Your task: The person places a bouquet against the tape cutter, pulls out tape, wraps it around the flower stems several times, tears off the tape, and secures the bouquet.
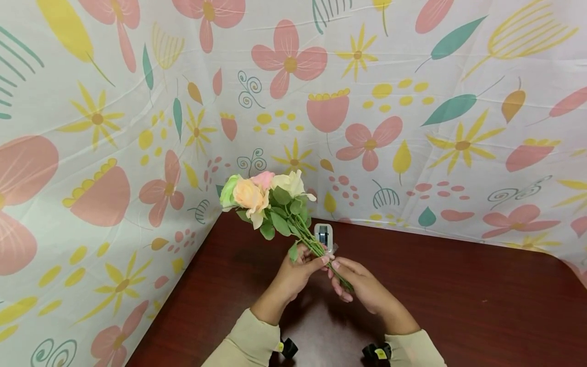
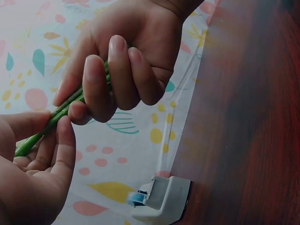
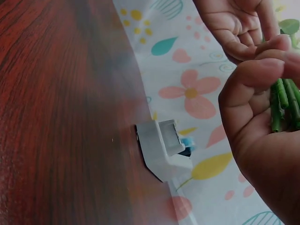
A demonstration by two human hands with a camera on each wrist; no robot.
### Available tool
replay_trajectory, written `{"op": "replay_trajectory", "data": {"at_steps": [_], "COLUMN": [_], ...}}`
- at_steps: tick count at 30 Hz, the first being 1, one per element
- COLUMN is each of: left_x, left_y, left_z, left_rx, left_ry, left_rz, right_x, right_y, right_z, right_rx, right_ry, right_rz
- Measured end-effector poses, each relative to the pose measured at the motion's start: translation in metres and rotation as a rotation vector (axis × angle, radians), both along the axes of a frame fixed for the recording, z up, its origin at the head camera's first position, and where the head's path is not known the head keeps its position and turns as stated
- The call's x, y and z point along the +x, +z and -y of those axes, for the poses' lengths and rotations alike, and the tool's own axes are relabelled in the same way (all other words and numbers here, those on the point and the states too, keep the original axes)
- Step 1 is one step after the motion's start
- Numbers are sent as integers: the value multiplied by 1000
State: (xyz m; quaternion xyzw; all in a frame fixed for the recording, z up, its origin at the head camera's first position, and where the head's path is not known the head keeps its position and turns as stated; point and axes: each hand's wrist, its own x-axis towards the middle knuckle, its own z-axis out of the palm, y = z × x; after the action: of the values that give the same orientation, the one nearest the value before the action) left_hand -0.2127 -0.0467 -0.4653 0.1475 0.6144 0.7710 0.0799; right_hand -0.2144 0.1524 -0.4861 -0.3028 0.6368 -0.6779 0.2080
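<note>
A bunch of artificial roses [image 1: 249,196] in green, peach, pink and cream leans up to the left above the table. My left hand [image 1: 295,272] pinches the green stems [image 1: 314,244] between thumb and fingers, below the leaves. Close beside it, my right hand [image 1: 362,285] grips the lower stems, its fingers curled round them in the left wrist view. The cut stem ends [image 3: 283,105] show inside the right hand in the right wrist view. Just behind the hands stands a white tape dispenser [image 1: 323,234] with a bluish roll; neither hand is seen gripping it.
The dark red-brown wooden table [image 1: 458,290] spreads under both arms. A flower-printed cloth [image 1: 412,168] hangs along its back and left edges. Black devices with yellow labels sit at the left cuff [image 1: 289,348] and right cuff [image 1: 377,351].
</note>
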Motion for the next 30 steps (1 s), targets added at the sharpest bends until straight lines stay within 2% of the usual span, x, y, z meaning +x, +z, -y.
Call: {"op": "replay_trajectory", "data": {"at_steps": [4,13,24,30], "left_x": [0,0,4,3], "left_y": [-1,-5,-4,-5], "left_z": [-1,-5,-5,-4], "left_rx": [-5,-27,31,30], "left_ry": [35,129,153,180], "left_rz": [23,54,143,105], "right_x": [-1,2,9,12], "right_y": [-2,-3,-2,-2], "right_z": [1,9,17,21], "right_rx": [-8,68,193,297], "right_ry": [-12,-145,-316,-438], "right_rz": [-41,-162,-274,-335]}}
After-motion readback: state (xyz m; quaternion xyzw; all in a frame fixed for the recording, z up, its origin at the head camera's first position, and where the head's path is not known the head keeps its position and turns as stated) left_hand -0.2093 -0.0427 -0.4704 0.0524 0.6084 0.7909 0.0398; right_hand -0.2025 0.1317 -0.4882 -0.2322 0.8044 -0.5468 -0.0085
